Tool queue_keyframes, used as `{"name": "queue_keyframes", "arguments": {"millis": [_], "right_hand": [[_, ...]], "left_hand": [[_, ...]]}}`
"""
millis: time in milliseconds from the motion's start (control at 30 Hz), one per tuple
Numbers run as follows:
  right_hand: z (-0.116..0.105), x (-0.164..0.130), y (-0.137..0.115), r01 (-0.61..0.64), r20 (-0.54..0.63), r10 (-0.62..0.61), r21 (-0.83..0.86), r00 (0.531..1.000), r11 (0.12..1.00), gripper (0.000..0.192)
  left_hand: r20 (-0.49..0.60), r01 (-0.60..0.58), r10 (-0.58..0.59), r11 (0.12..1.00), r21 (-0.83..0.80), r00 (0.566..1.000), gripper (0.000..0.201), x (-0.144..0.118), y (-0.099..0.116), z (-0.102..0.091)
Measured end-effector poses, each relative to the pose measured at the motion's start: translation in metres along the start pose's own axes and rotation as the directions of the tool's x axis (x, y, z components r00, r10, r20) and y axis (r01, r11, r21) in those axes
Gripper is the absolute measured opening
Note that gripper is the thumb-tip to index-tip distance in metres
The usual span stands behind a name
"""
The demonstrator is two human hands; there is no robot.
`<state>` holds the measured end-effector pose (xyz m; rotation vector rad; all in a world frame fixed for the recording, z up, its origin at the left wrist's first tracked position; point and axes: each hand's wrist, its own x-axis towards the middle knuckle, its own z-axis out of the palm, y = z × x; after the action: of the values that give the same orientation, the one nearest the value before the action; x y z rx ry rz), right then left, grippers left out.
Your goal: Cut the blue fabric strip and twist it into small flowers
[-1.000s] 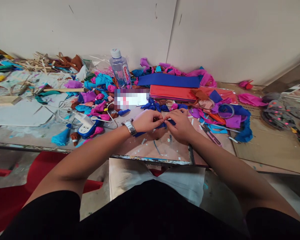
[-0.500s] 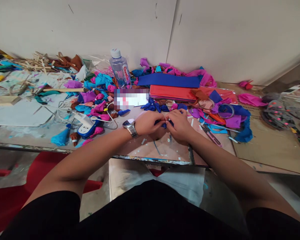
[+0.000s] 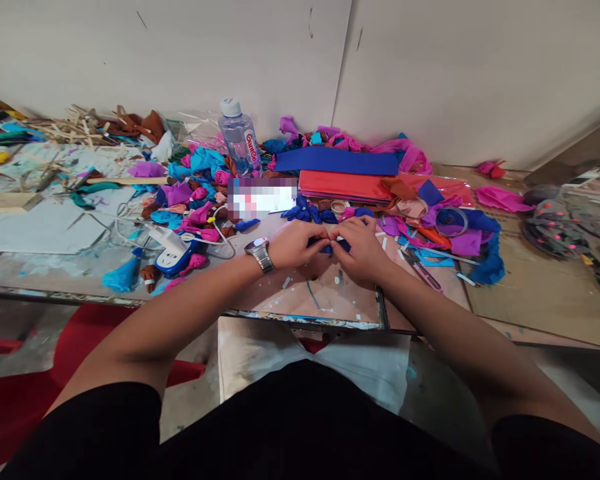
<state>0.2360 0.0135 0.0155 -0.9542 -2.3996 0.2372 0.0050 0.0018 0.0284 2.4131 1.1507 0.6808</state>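
Between the two hands, a small scrunched dark blue paper piece point(image 3: 329, 248) is being pinched by the left hand point(image 3: 296, 244) and right hand point(image 3: 361, 250). Behind the left hand, a clear plastic water bottle point(image 3: 240, 145) is standing capped.

Scraps point(image 3: 200, 217) left, scissors point(image 3: 423, 270) right

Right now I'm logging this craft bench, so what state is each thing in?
left hand: closed on the dark blue paper piece
right hand: closed on the same piece
water bottle: upright, capped
red paper stack: flat, folded
blue paper sheet: flat, behind the red stack
tape roll: lying flat
power strip: cable attached
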Motion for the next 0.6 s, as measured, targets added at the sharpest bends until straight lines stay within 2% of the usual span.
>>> {"name": "queue_keyframes", "arguments": {"millis": [267, 600], "right_hand": [[-0.0007, 0.0006, -0.0026, -0.010, -0.002, 0.010, 0.007, 1.000, 1.000, 0.005], [0.0007, -0.0007, 0.0013, 0.006, -0.021, -0.004, 0.059, 1.000, 0.998, 0.003]], "left_hand": [[0.016, 0.017, -0.016, 1.000, -0.025, 1.000, 0.028, 0.0003, 0.0020, -0.0004], [0.028, 0.013, -0.012, 1.000, -0.019, 1.000, 0.030, -0.0002, -0.0024, 0.0028]]}}
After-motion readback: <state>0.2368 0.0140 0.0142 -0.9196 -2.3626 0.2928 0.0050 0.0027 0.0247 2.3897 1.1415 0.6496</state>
